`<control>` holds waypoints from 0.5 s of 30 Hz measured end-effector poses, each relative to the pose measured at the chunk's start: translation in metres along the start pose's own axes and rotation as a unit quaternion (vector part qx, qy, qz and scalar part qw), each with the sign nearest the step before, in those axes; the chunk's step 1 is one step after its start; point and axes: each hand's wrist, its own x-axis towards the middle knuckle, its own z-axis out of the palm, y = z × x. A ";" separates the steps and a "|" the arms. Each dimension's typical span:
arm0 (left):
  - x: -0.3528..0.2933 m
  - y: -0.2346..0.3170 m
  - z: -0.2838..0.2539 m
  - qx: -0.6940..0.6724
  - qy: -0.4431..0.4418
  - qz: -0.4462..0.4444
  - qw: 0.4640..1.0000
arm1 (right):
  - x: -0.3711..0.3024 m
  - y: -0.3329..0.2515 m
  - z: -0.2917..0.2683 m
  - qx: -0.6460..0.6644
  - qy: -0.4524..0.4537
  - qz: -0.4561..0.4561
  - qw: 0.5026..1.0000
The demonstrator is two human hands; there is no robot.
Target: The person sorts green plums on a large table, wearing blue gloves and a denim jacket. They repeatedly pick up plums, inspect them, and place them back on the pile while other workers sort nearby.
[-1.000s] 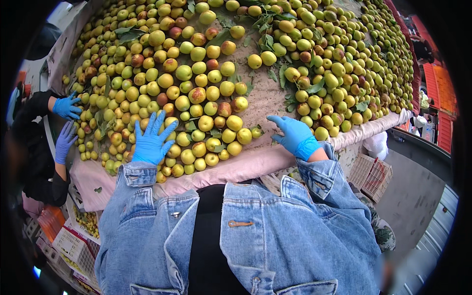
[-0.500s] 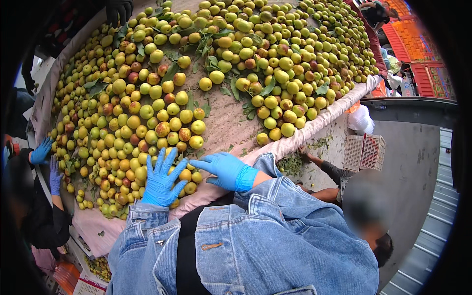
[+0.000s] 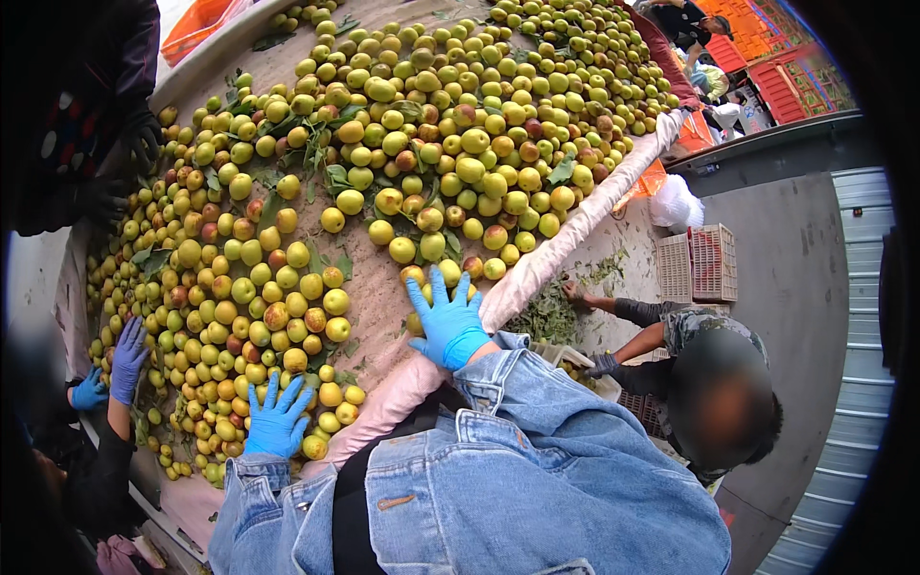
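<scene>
A broad heap of round fruit, green-yellow with reddish patches and looking like jujubes (image 3: 259, 287), covers a table lined with pale pink cloth (image 3: 369, 302). My left hand (image 3: 276, 418), in a blue glove, rests with spread fingers on the fruit at the near left. Further right, my right hand (image 3: 448, 321), gloved in blue too, lies with its fingers apart against a few fruits at the lower end of the right-hand pile. Neither hand grips anything. Green leaves (image 3: 562, 171) are scattered among the fruit.
A rolled cloth edge (image 3: 585, 216) borders the table's right side. Beyond it a person (image 3: 719, 402) reaches toward a leaf heap (image 3: 546, 316), near white crates (image 3: 704, 264). At the left, another person's gloved hands (image 3: 127, 359) touch the fruit. Dark-gloved hands (image 3: 144, 139) are at the far left.
My right hand has moved right and away from my left, its fingers now spread on fruit. My left hand sits slightly lower and further left. The view has shifted.
</scene>
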 end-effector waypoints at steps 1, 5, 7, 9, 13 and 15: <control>-0.004 -0.002 0.000 0.004 -0.003 0.003 1.000 | -0.012 -0.008 0.000 0.004 -0.029 -0.058 0.998; -0.045 -0.018 -0.003 0.018 -0.026 -0.081 0.996 | -0.032 0.015 -0.024 0.049 0.046 -0.131 0.989; -0.068 -0.028 -0.004 0.016 -0.019 -0.160 0.987 | -0.022 0.055 -0.034 -0.038 0.130 -0.042 0.990; -0.076 -0.031 0.004 -0.047 0.056 -0.149 0.986 | -0.002 0.105 -0.036 -0.058 0.139 0.026 0.988; -0.048 0.005 -0.010 -0.039 -0.054 -0.078 0.995 | 0.016 0.097 -0.035 -0.048 0.096 0.059 0.993; -0.055 -0.010 0.010 -0.015 -0.007 -0.088 0.996 | 0.020 0.067 -0.030 0.000 -0.004 0.040 0.999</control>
